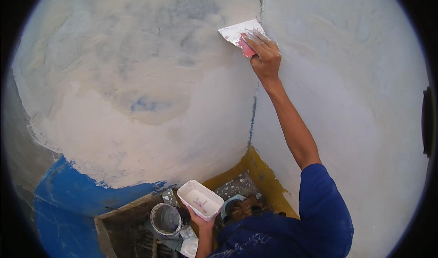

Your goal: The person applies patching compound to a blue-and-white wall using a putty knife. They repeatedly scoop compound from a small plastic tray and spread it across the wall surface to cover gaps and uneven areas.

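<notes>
My right hand (267,62), smeared with white, grips a putty scraper (238,31) with a wide, white-coated blade and a red patch near the fingers. The blade is at the left wall (200,89), close to the upper part of the dark corner seam (253,116); whether its edge touches the wall, I cannot tell. Low in front of me, my left hand (200,220) holds a white rectangular tub (185,185) from beneath and the side. Some pale paste shows inside the tub, and my left fingers are partly hidden by it.
Whitish filler covers both walls, with grey patches on the left one. Blue paint (68,208) and a yellow-brown band (262,173) show lower down. Below stand a round bucket (157,228) and a wooden box (107,235) with clutter. The right wall (346,112) borders my right arm.
</notes>
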The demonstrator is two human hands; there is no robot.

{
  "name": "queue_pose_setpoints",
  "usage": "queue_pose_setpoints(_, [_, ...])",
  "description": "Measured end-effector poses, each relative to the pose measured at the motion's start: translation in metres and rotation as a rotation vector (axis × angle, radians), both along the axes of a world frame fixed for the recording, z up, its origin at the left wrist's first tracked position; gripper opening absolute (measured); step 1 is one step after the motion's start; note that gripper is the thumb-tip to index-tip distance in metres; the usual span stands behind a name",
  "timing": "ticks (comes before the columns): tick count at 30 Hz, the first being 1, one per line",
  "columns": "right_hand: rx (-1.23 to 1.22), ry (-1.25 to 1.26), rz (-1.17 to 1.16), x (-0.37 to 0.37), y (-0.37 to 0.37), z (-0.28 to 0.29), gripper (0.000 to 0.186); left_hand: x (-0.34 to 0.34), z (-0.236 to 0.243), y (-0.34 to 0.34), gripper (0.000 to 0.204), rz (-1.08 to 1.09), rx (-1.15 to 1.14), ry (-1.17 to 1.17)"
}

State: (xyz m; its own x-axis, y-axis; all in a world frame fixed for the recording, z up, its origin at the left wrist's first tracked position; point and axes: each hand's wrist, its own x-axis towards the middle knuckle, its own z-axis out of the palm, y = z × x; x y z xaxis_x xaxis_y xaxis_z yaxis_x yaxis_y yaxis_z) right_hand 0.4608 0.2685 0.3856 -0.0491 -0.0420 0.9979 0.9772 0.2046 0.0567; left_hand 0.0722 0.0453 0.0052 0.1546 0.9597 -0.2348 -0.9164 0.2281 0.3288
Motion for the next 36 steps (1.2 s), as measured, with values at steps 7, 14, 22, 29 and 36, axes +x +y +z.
queue_pose_setpoints(7, [-0.322,0.052,0.063,-0.006,-0.035,-0.137,0.059,0.003,0.007,0.003,0.069,0.036,0.005,-0.032])
queue_pose_setpoints(14, [-0.022,0.133,0.065,-0.016,0.008,-0.077,0.059,0.003,0.010,0.005,0.070,-0.019,0.039,-0.014])
queue_pose_setpoints(22, [-0.212,0.164,0.105,-0.021,-0.025,-0.172,0.058,0.005,0.005,0.007,0.071,0.005,0.016,0.002])
queue_pose_setpoints(29, [0.213,0.014,0.095,-0.007,-0.011,0.105,0.056,0.009,0.009,0.006,0.071,-0.051,-0.021,-0.034])
queue_pose_setpoints(36, [0.125,-0.019,0.016,0.010,0.015,0.094,0.053,0.009,0.002,0.002,0.073,-0.018,-0.032,-0.074])
